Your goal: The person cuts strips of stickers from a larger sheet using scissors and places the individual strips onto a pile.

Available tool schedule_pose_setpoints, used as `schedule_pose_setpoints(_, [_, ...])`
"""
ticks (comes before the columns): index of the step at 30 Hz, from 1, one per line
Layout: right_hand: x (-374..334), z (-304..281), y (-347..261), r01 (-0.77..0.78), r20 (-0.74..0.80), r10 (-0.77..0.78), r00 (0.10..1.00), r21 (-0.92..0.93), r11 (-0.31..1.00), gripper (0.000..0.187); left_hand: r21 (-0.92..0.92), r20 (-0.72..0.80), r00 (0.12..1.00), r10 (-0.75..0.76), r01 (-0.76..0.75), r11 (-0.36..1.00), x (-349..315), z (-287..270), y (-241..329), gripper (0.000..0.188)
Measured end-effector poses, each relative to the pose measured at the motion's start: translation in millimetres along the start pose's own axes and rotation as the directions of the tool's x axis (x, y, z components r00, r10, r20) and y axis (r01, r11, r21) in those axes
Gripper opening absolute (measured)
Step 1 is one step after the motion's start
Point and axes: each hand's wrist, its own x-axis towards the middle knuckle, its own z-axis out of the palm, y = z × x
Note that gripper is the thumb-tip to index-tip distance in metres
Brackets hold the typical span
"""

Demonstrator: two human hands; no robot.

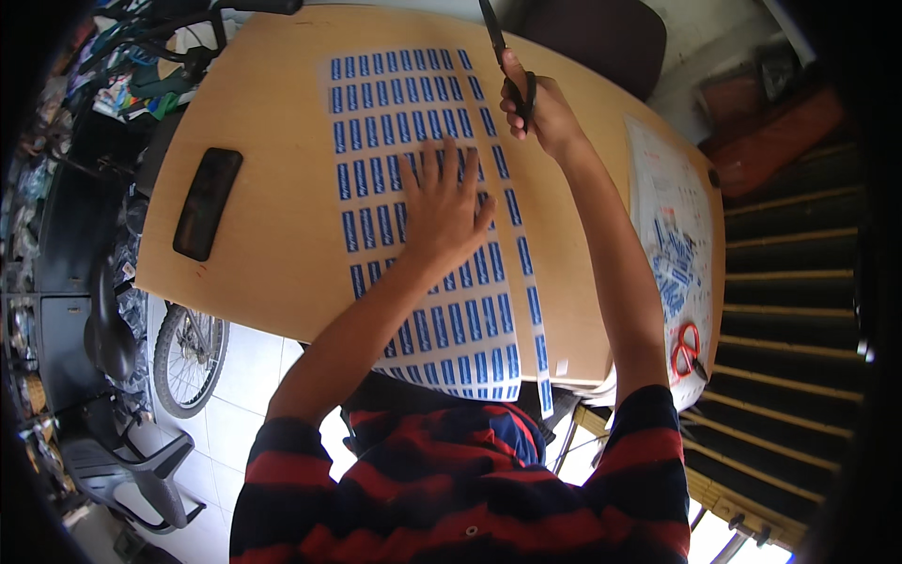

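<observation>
Nearest in the head view is the striped shirt (470, 489). We find the left hand (442, 211) spread, palm down, on the blue-labelled sheet (456, 315) upon the tan table (282, 188); the right hand (545, 111) curls around black scissors (496, 33).

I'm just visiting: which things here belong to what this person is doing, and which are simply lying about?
In use, by the look of it:
- sheet of blue labels, under the left hand
- black scissors, in the right hand
- narrow label strip, beside the sheet

Apparently just lying about:
- black phone
- red-handled scissors
- bicycle wheel, beyond the table
</observation>
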Motion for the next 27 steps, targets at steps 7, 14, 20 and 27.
schedule_pose_setpoints(7, [-183.4, -49.4, 22.4, 0.076, 0.093, -0.074, 0.993, -0.011, 0.997, 0.075, -0.260, -0.027, 0.918, 0.395, -0.388, 0.884, -7.8, -19.2, 17.3, 0.064])
schedule_pose_setpoints(14, [-344.8, -88.8, 71.5, -0.001, 0.027, 0.000, 1.000, 0.048, 0.999, 0.086, -0.306, 0.034, 0.878, 0.478, -0.446, 0.841, 11.9, -0.3, 28.8, 0.048])
schedule_pose_setpoints(20, [-416.4, -83.3, 106.4, -0.027, -0.016, 0.029, 0.999, 0.097, 0.995, 0.087, -0.332, 0.126, 0.851, 0.509, -0.447, 0.830, 52.5, -13.1, 36.6, 0.049])
schedule_pose_setpoints(27, [-458.2, -80.9, 116.5, -0.096, 0.024, 0.094, 0.995, 0.147, 0.984, 0.086, -0.250, -0.023, 0.924, 0.382, -0.375, 0.893, -38.3, -60.1, 79.8, 0.050])
